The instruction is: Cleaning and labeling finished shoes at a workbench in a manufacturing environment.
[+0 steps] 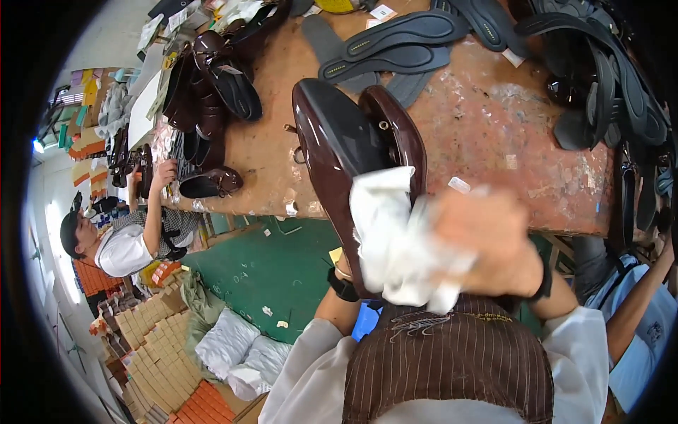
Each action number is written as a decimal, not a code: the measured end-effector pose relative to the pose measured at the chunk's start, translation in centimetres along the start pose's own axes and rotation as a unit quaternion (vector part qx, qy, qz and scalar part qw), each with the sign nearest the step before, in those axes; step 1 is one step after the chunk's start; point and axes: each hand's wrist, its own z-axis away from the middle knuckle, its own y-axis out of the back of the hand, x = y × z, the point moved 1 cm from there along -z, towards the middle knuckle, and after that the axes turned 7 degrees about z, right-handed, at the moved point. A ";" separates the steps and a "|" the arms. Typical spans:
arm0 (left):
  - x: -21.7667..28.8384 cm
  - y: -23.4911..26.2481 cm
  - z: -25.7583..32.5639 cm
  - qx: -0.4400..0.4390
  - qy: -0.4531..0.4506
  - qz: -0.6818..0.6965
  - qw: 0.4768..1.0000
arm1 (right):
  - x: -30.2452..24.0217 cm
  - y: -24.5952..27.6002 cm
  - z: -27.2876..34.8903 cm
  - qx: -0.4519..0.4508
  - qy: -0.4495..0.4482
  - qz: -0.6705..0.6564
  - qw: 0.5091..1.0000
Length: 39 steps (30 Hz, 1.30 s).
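A glossy dark brown leather shoe (321, 134) with a dark grey sole tilts over the table's near edge, toe pointing away. My left hand (344, 266) supports it at the near end; most of that hand is hidden behind the shoe, fingers included. A crumpled white cloth (387, 212) lies against the shoe's side and near half. My right hand (484, 244), smeared by motion, is closed on the cloth. Just right of the shoe, a second brown piece (402, 131) with a metal eyelet shows; I cannot tell whether it is a separate shoe.
Black insoles (406, 35) lie at the back of the worn table (508, 134). More insoles (618, 85) are heaped right, brown shoes (226, 74) left. One person (123, 247) works at the left, another (639, 304) sits close on my right. Stacked boxes (152, 339) stand lower left.
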 end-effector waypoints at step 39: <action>50.5 24.4 -26.5 0.186 -0.264 -0.723 0.611 | 6.5 7.2 11.1 0.149 -0.348 0.336 0.862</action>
